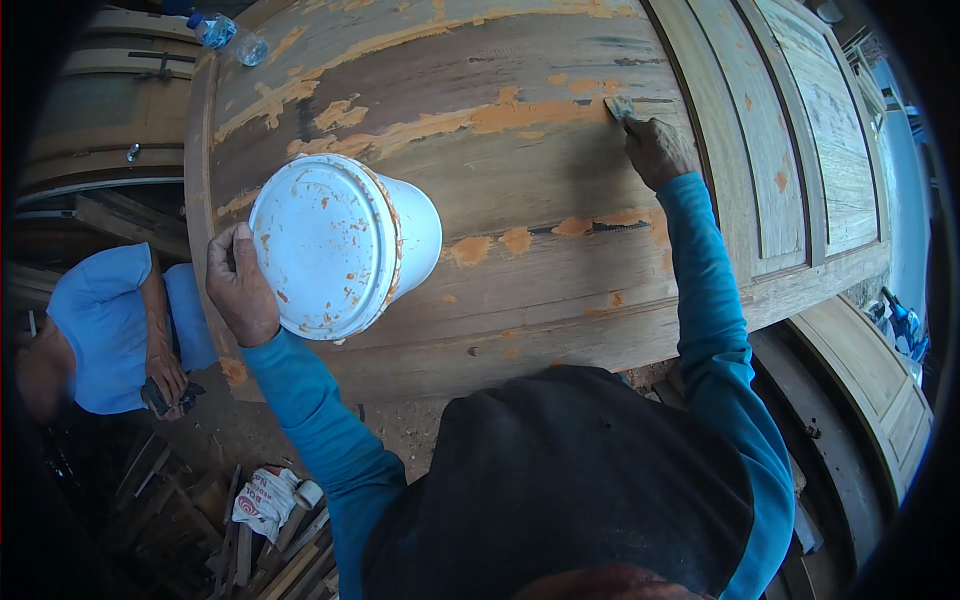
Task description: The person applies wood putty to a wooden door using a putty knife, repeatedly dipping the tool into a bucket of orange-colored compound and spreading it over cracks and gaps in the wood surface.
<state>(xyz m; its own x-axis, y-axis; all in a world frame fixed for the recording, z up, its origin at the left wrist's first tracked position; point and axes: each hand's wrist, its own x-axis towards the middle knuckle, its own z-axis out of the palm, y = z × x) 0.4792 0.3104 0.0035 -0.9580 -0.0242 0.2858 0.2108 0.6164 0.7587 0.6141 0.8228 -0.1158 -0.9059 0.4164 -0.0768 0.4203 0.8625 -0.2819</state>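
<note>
A large wooden door [560, 280] lies flat in front of me, with patches and long streaks of orange putty on its brown boards. On its left part stands a white plastic bucket [420, 225] with a closed lid smeared with putty. My left hand [243, 285] is at the left edge of the lid, thumb against the rim and fingers curled around its side. Farther right, my right hand [660, 152] grips a putty knife [619, 107]. Its blade touches the door at the right end of an orange streak. The handle is hidden inside my fist.
A clear plastic bottle [230, 38] lies at the door's far left corner. To the left, a person in a light blue shirt [100, 325] holds something dark. Wood scraps and a white sack [266, 503] lie at lower left. More panels [870, 375] lean at right.
</note>
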